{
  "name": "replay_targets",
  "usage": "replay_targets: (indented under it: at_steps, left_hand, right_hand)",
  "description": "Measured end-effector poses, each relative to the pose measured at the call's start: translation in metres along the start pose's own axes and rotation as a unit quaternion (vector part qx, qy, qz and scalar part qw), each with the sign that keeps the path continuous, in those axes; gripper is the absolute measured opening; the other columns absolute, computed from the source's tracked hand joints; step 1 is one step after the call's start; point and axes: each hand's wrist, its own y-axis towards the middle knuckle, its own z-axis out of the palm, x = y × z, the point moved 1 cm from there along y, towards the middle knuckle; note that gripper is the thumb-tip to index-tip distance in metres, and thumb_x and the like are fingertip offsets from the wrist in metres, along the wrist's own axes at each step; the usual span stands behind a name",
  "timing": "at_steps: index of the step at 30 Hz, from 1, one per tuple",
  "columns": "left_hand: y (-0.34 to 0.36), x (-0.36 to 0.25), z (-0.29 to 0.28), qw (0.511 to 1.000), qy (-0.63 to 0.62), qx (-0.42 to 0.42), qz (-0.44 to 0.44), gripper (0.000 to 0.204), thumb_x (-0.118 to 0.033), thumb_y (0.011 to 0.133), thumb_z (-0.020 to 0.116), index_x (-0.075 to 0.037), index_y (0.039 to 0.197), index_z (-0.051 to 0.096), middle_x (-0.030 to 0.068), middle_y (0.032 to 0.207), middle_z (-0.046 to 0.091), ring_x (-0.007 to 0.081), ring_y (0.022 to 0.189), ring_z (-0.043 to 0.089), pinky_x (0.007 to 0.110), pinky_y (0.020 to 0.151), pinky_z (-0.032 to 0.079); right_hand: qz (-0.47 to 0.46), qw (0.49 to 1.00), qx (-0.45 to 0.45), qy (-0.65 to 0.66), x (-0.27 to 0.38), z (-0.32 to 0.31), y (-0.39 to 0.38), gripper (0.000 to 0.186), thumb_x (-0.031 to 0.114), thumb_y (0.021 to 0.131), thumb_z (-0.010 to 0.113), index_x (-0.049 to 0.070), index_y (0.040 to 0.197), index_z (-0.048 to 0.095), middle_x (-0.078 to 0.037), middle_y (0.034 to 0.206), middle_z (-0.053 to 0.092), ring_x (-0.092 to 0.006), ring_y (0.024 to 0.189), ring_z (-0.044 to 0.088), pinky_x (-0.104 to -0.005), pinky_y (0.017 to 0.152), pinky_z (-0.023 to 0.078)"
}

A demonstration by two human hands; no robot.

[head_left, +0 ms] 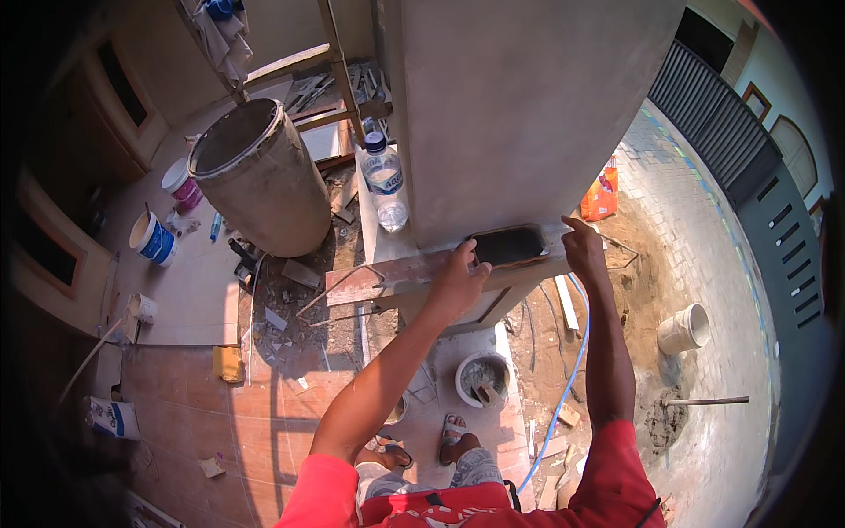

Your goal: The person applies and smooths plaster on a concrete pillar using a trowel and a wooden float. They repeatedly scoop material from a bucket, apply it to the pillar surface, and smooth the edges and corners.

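A dark, rounded rectangular shape lies on the ledge at the foot of a grey plastered pillar; whether it is an opening or a flat piece I cannot tell. At its left end is my left hand, its fingers bent and closed at the edge, with what they grip partly hidden. Past the right end, my right hand touches the ledge's corner, index finger stretched out and nothing visible in it. A wooden board runs along the ledge's front, with bent metal rods around it.
A plastic water bottle stands left of the pillar. Below the ledge sits a bucket of grey mix. A large concrete cylinder is at left, a white bucket at right. A blue hose crosses the rubble.
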Motion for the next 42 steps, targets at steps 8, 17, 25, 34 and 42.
replay_targets:
  at_steps: [8,17,25,34,42]
  left_hand:
    - [0.016,-0.015,0.003,0.98,-0.128,-0.013,-0.153,0.059,-0.013,0.099,0.057,0.001,0.152,0.036,0.0178,0.134,0.06,0.0163,0.077,0.065,0.029,0.066,0.056]
    - [0.045,0.018,0.021,0.987,-0.049,-0.058,-0.141,0.055,-0.01,0.094,0.054,0.004,0.145,0.044,0.0223,0.13,0.062,0.0289,0.102,0.064,0.035,0.085,0.053]
    - [0.039,0.006,0.033,0.985,-0.032,-0.105,-0.134,0.053,-0.009,0.09,0.055,0.007,0.141,0.049,0.0288,0.135,0.058,0.0382,0.129,0.055,0.041,0.108,0.043]
    - [0.062,0.044,0.041,0.959,-0.082,-0.182,-0.201,0.047,-0.01,0.094,0.059,-0.002,0.14,0.052,0.0114,0.108,0.067,0.016,0.075,0.062,0.033,0.062,0.051]
    - [0.06,0.062,0.041,0.958,-0.109,-0.177,-0.2,0.044,-0.006,0.094,0.062,0.001,0.136,0.052,0.0102,0.097,0.066,0.0154,0.067,0.061,0.031,0.057,0.053]
  right_hand:
    - [0.016,0.998,0.044,-0.045,-0.012,0.029,0.017,0.042,0.009,0.088,0.056,0.007,0.129,0.065,-0.029,0.106,0.069,-0.0425,0.104,0.067,-0.0492,0.093,0.053]
    - [0.023,0.999,0.026,-0.026,-0.015,0.049,0.026,0.041,0.011,0.087,0.055,0.006,0.127,0.066,-0.031,0.107,0.068,-0.0452,0.103,0.066,-0.051,0.093,0.052]
    - [0.032,0.999,0.006,-0.035,-0.02,0.056,0.023,0.042,0.013,0.087,0.057,0.006,0.127,0.067,-0.027,0.094,0.071,-0.0411,0.092,0.069,-0.0473,0.086,0.053]
    - [0.092,0.995,-0.043,0.006,-0.037,0.066,0.025,0.042,0.017,0.088,0.06,0.006,0.129,0.067,-0.023,0.09,0.072,-0.0363,0.089,0.071,-0.0449,0.084,0.053]
    - [0.107,0.98,-0.062,0.153,-0.056,0.074,0.011,0.042,0.012,0.088,0.066,0.0,0.128,0.066,-0.021,0.092,0.073,-0.0294,0.086,0.071,-0.038,0.078,0.053]
